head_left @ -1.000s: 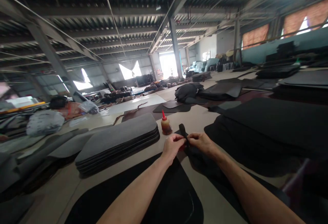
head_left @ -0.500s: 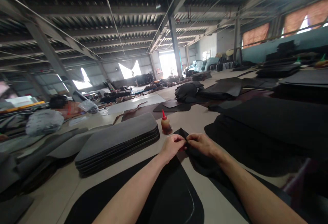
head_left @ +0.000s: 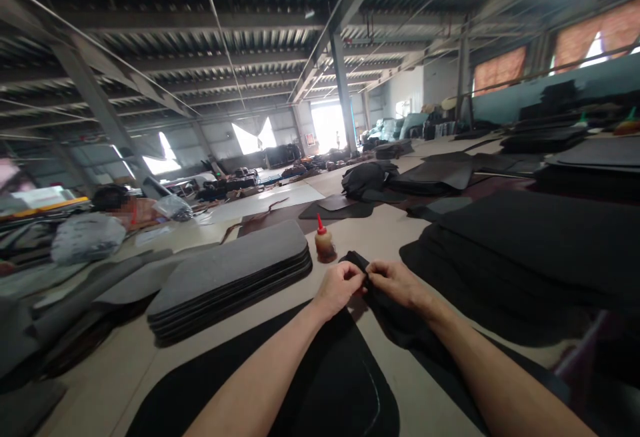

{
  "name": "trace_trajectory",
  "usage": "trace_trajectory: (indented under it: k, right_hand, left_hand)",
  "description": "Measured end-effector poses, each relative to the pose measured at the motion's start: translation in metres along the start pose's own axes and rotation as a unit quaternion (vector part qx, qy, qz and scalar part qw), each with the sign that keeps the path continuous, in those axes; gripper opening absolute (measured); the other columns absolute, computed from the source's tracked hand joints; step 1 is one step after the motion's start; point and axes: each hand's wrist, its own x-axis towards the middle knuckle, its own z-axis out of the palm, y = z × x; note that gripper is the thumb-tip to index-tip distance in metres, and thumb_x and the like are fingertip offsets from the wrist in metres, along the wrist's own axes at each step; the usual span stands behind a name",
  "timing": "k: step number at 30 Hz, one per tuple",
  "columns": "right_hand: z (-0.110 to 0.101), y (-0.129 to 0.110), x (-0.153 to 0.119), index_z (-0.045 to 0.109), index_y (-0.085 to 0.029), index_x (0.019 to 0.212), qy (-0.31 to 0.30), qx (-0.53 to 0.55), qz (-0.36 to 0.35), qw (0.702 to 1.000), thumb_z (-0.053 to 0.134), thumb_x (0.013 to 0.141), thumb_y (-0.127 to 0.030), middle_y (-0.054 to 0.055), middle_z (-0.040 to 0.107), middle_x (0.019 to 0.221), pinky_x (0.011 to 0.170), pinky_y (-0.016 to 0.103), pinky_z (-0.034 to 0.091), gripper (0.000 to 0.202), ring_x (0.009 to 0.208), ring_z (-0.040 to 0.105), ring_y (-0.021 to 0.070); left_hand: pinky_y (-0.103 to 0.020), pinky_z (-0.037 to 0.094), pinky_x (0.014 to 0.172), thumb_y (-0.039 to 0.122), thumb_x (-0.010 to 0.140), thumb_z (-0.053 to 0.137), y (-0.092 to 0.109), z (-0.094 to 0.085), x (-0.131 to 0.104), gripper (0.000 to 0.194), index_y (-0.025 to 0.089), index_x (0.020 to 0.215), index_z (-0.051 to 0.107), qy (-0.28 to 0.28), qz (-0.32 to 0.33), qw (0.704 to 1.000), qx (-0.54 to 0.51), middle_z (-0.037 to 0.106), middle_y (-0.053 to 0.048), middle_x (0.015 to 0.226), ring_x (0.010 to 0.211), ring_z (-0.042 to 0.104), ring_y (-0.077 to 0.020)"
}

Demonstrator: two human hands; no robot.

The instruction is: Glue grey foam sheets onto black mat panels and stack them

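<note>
A thin black sheet of fabric or leather (head_left: pixel 395 317) is pinched near its far corner between my two hands. My left hand (head_left: pixel 340 285) grips its edge with thumb and fingers together. Close beside it, my right hand (head_left: pixel 397 282) pinches the same piece; the fingertips of both hands nearly meet. Under my left forearm lies a flat black panel (head_left: pixel 345 364) with rounded corners and a pale curved line near its right edge. Just beyond my left hand stands a squeeze bottle (head_left: pixel 326 246) with a red pointed cap and brownish contents.
A stack of grey-black rounded panels (head_left: pixel 235 264) lies to the left. Black sheets (head_left: pixel 520 257) are piled on the right. Farther back sits a dark bundle (head_left: pixel 367 179). A person (head_left: pixel 120 207) is at the far left, beside a clear plastic bag (head_left: pixel 87 237).
The far corner of the black sheet, pointed up before, is now folded over and lower. Both hands stay in nearly the same place, still pinching it.
</note>
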Motion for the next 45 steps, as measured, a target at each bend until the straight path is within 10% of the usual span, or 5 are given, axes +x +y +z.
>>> trace_trajectory:
  k: [45]
  right_hand:
    - [0.002,-0.007,-0.001,0.063,-0.016,0.076,0.006,0.029,0.041,0.999,0.052,0.071,-0.035,0.003,0.062,0.070,0.056,0.023,0.045,0.022,0.063,0.057,0.0170]
  left_hand:
    - [-0.022,0.048,0.058,0.025,0.073,0.064,-0.001,-0.003,-0.007,0.008,0.017,0.076,0.061,-0.014,-0.018,1.000,-0.020,0.065,0.001,0.069,0.063,0.061,-0.0136]
